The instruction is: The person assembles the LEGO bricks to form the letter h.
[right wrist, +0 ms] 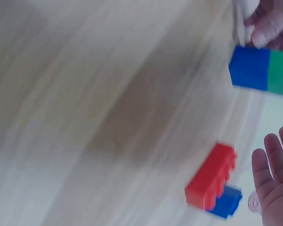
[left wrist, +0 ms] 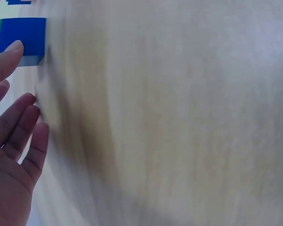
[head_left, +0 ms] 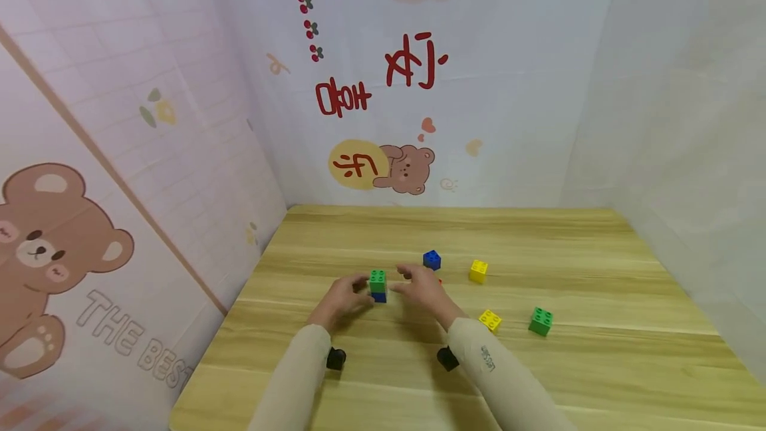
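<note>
A green toy building brick (head_left: 378,277) sits on top of a blue brick (head_left: 379,297), making a small upright stack on the table. My left hand (head_left: 342,296) is at the stack's left side, fingers loosely spread. In the left wrist view its thumb (left wrist: 12,54) overlaps the blue brick (left wrist: 32,33); whether it touches, I cannot tell. On the other side, my right hand (head_left: 423,290) is held apart from the stack, with relaxed fingers and nothing in it. The right wrist view shows the stack's blue brick (right wrist: 249,68) and green brick (right wrist: 280,73) beyond that hand's fingers.
Past my right hand lie another blue brick (head_left: 432,259) and a long red brick (right wrist: 210,176), mostly hidden in the head view. Two yellow bricks (head_left: 478,271) and a green brick (head_left: 541,321) are farther right. Printed cloth walls (head_left: 509,118) border the wooden table (head_left: 598,378).
</note>
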Demonstrator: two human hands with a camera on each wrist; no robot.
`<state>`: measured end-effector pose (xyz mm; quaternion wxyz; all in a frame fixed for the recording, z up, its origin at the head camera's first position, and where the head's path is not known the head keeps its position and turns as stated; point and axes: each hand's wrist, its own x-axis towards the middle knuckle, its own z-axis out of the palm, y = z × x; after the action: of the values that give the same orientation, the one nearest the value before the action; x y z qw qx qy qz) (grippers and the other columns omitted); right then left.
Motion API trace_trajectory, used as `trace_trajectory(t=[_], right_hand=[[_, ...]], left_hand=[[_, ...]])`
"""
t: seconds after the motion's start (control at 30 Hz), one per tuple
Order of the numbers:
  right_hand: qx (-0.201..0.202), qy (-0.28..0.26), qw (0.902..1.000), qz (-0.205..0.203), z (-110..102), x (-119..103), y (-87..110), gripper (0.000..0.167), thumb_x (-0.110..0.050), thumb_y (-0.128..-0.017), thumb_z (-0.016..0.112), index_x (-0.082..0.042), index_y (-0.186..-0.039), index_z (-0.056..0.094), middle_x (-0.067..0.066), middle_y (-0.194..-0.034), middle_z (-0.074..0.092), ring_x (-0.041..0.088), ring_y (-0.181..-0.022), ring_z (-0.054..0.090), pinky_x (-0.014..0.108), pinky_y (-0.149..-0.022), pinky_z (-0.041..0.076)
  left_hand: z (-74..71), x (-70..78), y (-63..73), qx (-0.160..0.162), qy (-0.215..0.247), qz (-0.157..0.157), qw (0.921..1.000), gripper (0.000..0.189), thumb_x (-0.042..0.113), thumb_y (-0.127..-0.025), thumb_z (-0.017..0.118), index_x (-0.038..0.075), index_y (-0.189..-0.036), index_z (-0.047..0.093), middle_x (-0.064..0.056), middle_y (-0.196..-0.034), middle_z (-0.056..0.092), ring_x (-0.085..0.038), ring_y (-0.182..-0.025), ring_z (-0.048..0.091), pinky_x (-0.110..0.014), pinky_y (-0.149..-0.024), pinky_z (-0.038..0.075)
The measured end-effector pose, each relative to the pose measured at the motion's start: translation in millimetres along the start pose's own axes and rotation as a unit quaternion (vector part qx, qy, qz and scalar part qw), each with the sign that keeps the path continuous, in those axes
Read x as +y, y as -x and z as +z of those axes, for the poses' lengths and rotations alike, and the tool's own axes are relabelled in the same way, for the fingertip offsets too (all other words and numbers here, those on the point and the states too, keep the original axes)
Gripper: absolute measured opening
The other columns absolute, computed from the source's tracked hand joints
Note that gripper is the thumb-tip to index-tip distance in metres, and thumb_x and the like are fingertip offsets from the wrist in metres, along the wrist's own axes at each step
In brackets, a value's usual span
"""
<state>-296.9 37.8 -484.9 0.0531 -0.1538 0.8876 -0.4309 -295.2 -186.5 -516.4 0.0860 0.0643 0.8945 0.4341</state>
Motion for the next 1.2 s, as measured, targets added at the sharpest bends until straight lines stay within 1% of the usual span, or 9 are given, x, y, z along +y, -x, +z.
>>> trace_trajectory(t=[0.13, 0.2, 0.23, 0.4, 0.6, 0.8, 0.9, 1.03, 1.2], right_hand=[[0.021, 0.013, 0.9997, 0.008, -23, 6, 5.8, 0.051, -0.023, -0.092, 0.073, -0.003, -0.137, 0.058, 0.014, -0.134, 0.061, 0.032, -0.121, 0.058, 0.047, -0.098, 0.048], [0.033, 0.016, 0.9992, 0.015, -35, 10, 8.6, 0.051, -0.022, -0.092, 0.073, -0.003, -0.138, 0.058, 0.015, -0.133, 0.061, 0.032, -0.12, 0.058, 0.047, -0.099, 0.048], [0.036, 0.016, 0.9991, 0.017, -40, 13, 10.1, 0.051, -0.022, -0.093, 0.072, -0.002, -0.138, 0.057, 0.016, -0.133, 0.061, 0.033, -0.12, 0.058, 0.047, -0.099, 0.048], [0.048, 0.012, 0.9984, 0.027, -68, 26, 21.3, 0.052, -0.022, -0.095, 0.07, -0.001, -0.14, 0.054, 0.019, -0.135, 0.058, 0.037, -0.123, 0.055, 0.051, -0.097, 0.048], [0.073, 0.046, 0.9959, 0.028, -107, 42, 36.8, 0.053, -0.025, -0.097, 0.066, 0.0, -0.141, 0.051, 0.022, -0.137, 0.056, 0.041, -0.123, 0.053, 0.054, -0.097, 0.047], [0.088, 0.044, 0.9936, 0.056, -144, 59, 52.2, 0.055, -0.027, -0.099, 0.064, 0.0, -0.145, 0.047, 0.025, -0.14, 0.051, 0.043, -0.127, 0.049, 0.056, -0.098, 0.045], [0.094, 0.045, 0.9923, 0.067, -157, 70, 61.3, 0.056, -0.027, -0.1, 0.062, 0.001, -0.146, 0.045, 0.026, -0.142, 0.049, 0.044, -0.128, 0.047, 0.056, -0.099, 0.045], [0.1, 0.04, 0.9903, 0.088, -170, 84, 77.1, 0.058, -0.03, -0.101, 0.06, 0.002, -0.146, 0.044, 0.027, -0.144, 0.047, 0.045, -0.13, 0.046, 0.057, -0.099, 0.044], [0.105, 0.038, 0.9873, 0.113, -184, 97, 98.4, 0.061, -0.034, -0.101, 0.058, 0.002, -0.148, 0.042, 0.028, -0.145, 0.045, 0.046, -0.13, 0.044, 0.059, -0.099, 0.043]], left_hand=[[-5.3, 4.5, 1.0, -0.004, -0.007, -0.004, 1.0, 0.06, 0.013, -0.087, 0.078, 0.004, -0.141, 0.054, -0.019, -0.133, 0.057, -0.036, -0.122, 0.052, -0.052, -0.104, 0.04], [-8.5, 7.5, 1.6, -0.004, -0.002, -0.009, 1.0, 0.061, 0.015, -0.088, 0.076, 0.004, -0.142, 0.052, -0.02, -0.136, 0.055, -0.037, -0.123, 0.05, -0.053, -0.103, 0.041], [-10.5, 9.5, 2.3, -0.004, 0.004, -0.016, 0.9999, 0.061, 0.016, -0.089, 0.076, 0.005, -0.144, 0.051, -0.019, -0.138, 0.054, -0.037, -0.125, 0.049, -0.053, -0.103, 0.041], [-21.0, 17.6, 2.3, 0.008, 0.022, -0.031, 0.9993, 0.06, 0.018, -0.093, 0.071, 0.007, -0.147, 0.047, -0.018, -0.143, 0.049, -0.038, -0.131, 0.043, -0.056, -0.102, 0.04], [-33.0, 37.0, -4.9, 0.032, 0.027, -0.011, 0.9991, 0.057, 0.018, -0.097, 0.065, 0.008, -0.149, 0.044, -0.018, -0.146, 0.047, -0.037, -0.133, 0.041, -0.055, -0.104, 0.04], [-41.8, 60.1, -13.4, 0.052, 0.003, 0.02, 0.9985, 0.056, 0.026, -0.1, 0.063, 0.011, -0.15, 0.042, -0.018, -0.145, 0.048, -0.036, -0.134, 0.042, -0.053, -0.104, 0.041], [-43.2, 71.5, -17.4, 0.061, -0.006, 0.033, 0.9976, 0.057, 0.031, -0.1, 0.062, 0.013, -0.15, 0.043, -0.016, -0.145, 0.049, -0.034, -0.134, 0.043, -0.053, -0.104, 0.041], [-40.6, 85.6, -22.4, 0.062, -0.002, 0.04, 0.9973, 0.059, 0.038, -0.099, 0.062, 0.016, -0.151, 0.042, -0.013, -0.146, 0.048, -0.032, -0.135, 0.043, -0.053, -0.105, 0.04], [-28.0, 105.3, -29.6, 0.058, 0.018, 0.055, 0.9967, 0.058, 0.039, -0.098, 0.063, 0.018, -0.149, 0.045, -0.01, -0.145, 0.05, -0.031, -0.134, 0.043, -0.052, -0.105, 0.04]])
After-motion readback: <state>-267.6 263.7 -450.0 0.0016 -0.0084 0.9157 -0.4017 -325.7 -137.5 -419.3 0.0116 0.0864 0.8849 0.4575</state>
